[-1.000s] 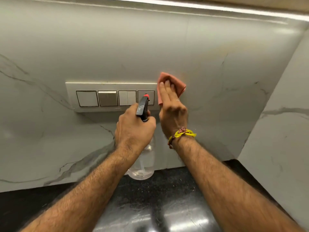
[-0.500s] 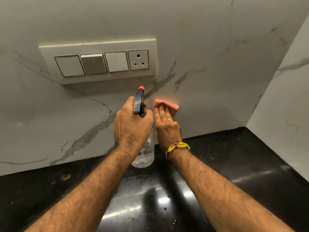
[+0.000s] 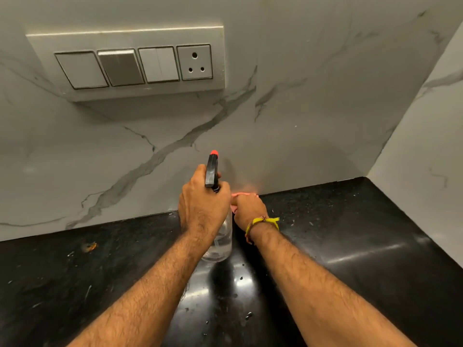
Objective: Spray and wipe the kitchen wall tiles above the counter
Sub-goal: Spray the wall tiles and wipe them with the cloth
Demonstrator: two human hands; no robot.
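Observation:
My left hand grips a clear spray bottle by its neck. The bottle's black trigger head with an orange nozzle points at the white marble wall tiles. Right beside it, my right hand holds a pink cloth against the bottom of the wall, where the tiles meet the black counter. Most of the cloth is hidden under my fingers. A yellow thread band circles my right wrist.
A white switch panel with three switches and a socket sticks out from the wall at upper left. A second marble wall closes the corner on the right. Specks and droplets dot the glossy counter; a small orange crumb lies at left.
My right hand has wiped the cloth down the wall from beside the switch panel to the counter line. The left hand with the bottle stayed close beside it, and the view tilted downward.

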